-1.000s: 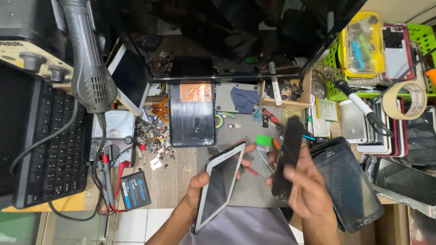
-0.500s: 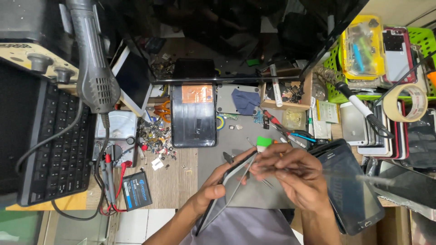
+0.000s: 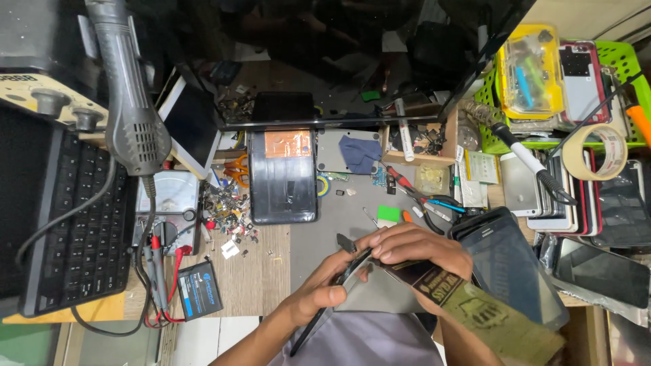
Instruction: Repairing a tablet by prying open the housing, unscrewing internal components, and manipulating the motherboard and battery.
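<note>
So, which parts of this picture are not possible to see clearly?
- Tablet in the head view: held edge-on, and the left hand and right hand cover most of it, so its face is hidden.
- Flat brown pack: its lower end is cut off by the bottom edge.
- Small parts beside the meter: too small to tell apart.
- Shelf top: too dark to read.

green basket (image 3: pixel 627 57), yellow case (image 3: pixel 532 71), orange scissors (image 3: pixel 236 169)
</note>
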